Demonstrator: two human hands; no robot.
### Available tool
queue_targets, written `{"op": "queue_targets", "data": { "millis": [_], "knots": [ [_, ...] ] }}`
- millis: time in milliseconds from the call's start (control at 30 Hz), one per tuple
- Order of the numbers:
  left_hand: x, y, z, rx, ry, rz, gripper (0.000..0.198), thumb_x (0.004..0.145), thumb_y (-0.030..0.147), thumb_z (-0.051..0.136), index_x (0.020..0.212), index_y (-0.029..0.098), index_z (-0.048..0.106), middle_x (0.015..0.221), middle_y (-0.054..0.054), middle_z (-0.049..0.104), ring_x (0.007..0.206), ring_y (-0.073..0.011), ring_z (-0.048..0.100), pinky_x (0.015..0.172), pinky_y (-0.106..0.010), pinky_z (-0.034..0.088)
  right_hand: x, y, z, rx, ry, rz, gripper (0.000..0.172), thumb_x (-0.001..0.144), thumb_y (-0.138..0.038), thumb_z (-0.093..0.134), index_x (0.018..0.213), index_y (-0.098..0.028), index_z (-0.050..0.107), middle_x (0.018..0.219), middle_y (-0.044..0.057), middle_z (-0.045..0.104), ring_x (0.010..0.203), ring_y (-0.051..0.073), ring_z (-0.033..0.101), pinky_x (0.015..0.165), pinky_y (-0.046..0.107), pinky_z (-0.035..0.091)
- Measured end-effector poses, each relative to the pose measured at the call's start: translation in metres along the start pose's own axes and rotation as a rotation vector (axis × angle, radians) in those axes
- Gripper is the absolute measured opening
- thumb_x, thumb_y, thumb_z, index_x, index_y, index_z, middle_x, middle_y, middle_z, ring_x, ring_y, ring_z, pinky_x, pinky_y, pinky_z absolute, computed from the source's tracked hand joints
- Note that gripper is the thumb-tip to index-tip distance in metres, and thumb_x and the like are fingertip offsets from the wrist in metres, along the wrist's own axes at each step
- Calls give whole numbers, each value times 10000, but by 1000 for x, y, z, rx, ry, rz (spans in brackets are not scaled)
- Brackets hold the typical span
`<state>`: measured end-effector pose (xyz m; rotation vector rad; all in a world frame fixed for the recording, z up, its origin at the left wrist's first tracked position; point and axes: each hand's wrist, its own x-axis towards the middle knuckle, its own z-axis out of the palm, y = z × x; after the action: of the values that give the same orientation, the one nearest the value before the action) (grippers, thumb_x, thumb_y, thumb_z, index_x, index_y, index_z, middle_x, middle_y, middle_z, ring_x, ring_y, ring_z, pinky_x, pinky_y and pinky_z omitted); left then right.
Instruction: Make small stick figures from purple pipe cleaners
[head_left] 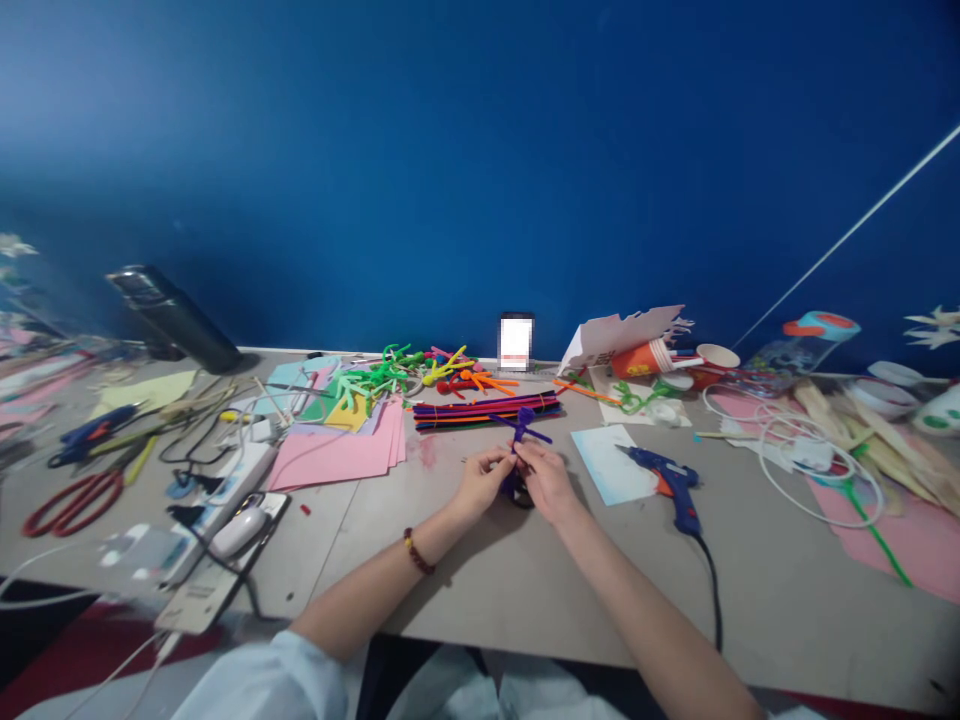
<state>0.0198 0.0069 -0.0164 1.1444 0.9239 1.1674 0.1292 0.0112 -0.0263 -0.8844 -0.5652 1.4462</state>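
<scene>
A: What fills the view beyond the hands?

B: A deep blue wall [480, 170] rises behind a long grey table [757, 610], which runs well past both arms.

A: What lies around the hands?

B: Left of them is a stack of pink paper [337, 447], and farther left, a pair of red-handled scissors [73, 503]. Straight ahead, just beyond the fingertips, lies a bundle of multicoloured pipe cleaners [486, 411]. To the right sits a blue hot glue gun [670, 490], its black cord running toward the table's near edge.

A: And the hands themselves?

B: They're together, the left hand [481, 480] and right hand [546, 482] both gripping a purple pipe-cleaner figure [519, 440] between them, its crossed ends sticking up above the fingers.

A: Anything smaller?

B: A beaded bracelet [417, 551] circles the left wrist
</scene>
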Motion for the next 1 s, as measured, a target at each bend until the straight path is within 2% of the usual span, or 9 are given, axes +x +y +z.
{"op": "queue_targets", "data": {
  "millis": [167, 333, 433, 533, 700, 900, 1000],
  "knots": [
    [-3, 3, 1, -129, 65, -134, 251, 620, 413, 749, 615, 169, 686, 484, 22, 490, 473, -81, 364, 494, -236, 276, -2, 1, -1, -53, -80, 31, 283, 586, -397, 776, 728, -176, 671, 674, -6, 624, 613, 126, 537, 593, 257, 425],
    [1, 4, 0, -290, 148, -141, 244, 579, 360, 781, 609, 152, 656, 547, 22, 520, 496, -70, 430, 482, -212, 317, -4, 10, -4, -304, -111, -56, 306, 724, -495, 642, 742, -194, 591, 659, -22, 586, 631, 133, 537, 604, 249, 428],
    [4, 2, -3, -330, 126, -217, 288, 595, 387, 763, 727, 146, 677, 520, 30, 511, 442, -76, 439, 430, -215, 329, -6, 14, -4, -525, -183, -63, 374, 754, -560, 569, 712, -188, 566, 599, -25, 544, 551, 130, 505, 538, 258, 426],
    [5, 0, -5, -341, 83, -274, 339, 621, 418, 739, 803, 139, 674, 471, 41, 489, 385, -85, 430, 377, -216, 328, -7, 17, -2, -601, -206, -67, 406, 781, -600, 494, 727, -200, 529, 562, -37, 504, 480, 122, 472, 468, 257, 418],
    [3, -1, -4, -372, 51, -276, 365, 611, 426, 746, 814, 135, 663, 474, 31, 521, 372, -96, 458, 354, -216, 346, -9, 22, -1, -647, -202, -121, 359, 843, -558, 398, 747, -219, 471, 501, -69, 412, 416, 110, 422, 417, 236, 377],
    [2, 2, -4, -378, 106, -320, 318, 629, 408, 738, 784, 140, 667, 434, 49, 476, 349, -67, 399, 351, -196, 298, -17, 26, 5, -855, -138, -265, 298, 885, -447, 336, 733, -227, 468, 573, -30, 466, 497, 134, 467, 448, 240, 369],
    [3, 5, -5, -358, 66, -295, 321, 628, 412, 745, 782, 139, 675, 436, 50, 463, 353, -62, 385, 352, -196, 281, -20, 25, 8, -853, -110, -310, 292, 889, -428, 332, 712, -228, 451, 581, -20, 472, 512, 143, 467, 465, 249, 370]
  ]
}}
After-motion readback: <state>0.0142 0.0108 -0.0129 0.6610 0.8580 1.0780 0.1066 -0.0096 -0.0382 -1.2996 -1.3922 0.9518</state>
